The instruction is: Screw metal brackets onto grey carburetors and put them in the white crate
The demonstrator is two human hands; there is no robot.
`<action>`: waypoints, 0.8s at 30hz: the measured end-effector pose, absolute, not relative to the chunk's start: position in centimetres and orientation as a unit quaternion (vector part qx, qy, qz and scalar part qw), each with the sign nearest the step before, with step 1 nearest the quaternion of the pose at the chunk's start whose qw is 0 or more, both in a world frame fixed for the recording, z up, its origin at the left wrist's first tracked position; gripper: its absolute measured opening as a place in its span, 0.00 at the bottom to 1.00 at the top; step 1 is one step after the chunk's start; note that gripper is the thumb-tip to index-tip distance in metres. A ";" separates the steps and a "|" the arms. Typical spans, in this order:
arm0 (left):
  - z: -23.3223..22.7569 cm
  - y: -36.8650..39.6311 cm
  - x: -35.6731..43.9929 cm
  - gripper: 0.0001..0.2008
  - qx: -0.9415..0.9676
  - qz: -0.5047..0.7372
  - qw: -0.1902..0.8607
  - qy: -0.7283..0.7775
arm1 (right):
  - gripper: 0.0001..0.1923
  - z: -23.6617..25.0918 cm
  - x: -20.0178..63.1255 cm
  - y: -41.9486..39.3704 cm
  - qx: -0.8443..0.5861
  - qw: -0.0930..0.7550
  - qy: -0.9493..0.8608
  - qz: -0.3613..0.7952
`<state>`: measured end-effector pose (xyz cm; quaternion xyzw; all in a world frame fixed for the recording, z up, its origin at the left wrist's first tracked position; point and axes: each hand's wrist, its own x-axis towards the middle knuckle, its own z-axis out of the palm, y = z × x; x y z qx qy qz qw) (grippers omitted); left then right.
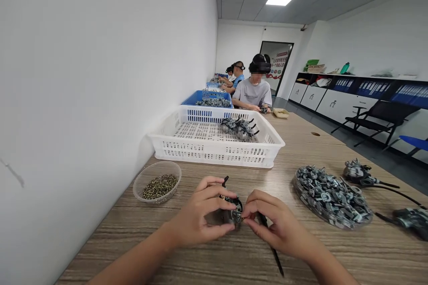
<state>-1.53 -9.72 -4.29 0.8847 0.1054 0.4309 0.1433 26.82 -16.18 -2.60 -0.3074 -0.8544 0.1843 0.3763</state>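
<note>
Tabletop [301, 142] bore white basket [214, 146], wall [100, 62] left, doorway [280, 60] beyond it, left hand [197, 213] gripped mechanism [230, 217], right hand [276, 222] pinched brass bit [243, 219].

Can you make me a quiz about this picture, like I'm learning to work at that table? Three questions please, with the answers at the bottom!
1. Short answer: What colour are the small screw-like pieces in the round clear bowl?

2. True or false: The white plastic crate is closer to the working person's hands than the nearest blue crate.

3. Fill in the blank: The left hand holds the metal assembly, while the ____ pinches a tiny piece at its side.

Key:
1. Brass, a yellowish gold.
2. True.
3. Right hand.
</note>
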 end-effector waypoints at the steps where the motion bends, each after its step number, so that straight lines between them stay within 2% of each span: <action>1: -4.6 -9.6 -1.6 0.21 0.887 0.425 0.148 0.104 | 0.07 -2.6 27.0 -16.2 -0.309 0.368 -0.858 0.184; 16: -6.3 -8.8 -0.9 0.17 0.873 0.420 0.230 0.087 | 0.06 -3.0 27.1 -15.8 -0.304 0.345 -0.883 0.095; 24: -7.3 -8.2 -1.0 0.19 0.857 0.429 0.271 0.089 | 0.03 -3.0 27.2 -15.4 -0.303 0.323 -0.896 0.014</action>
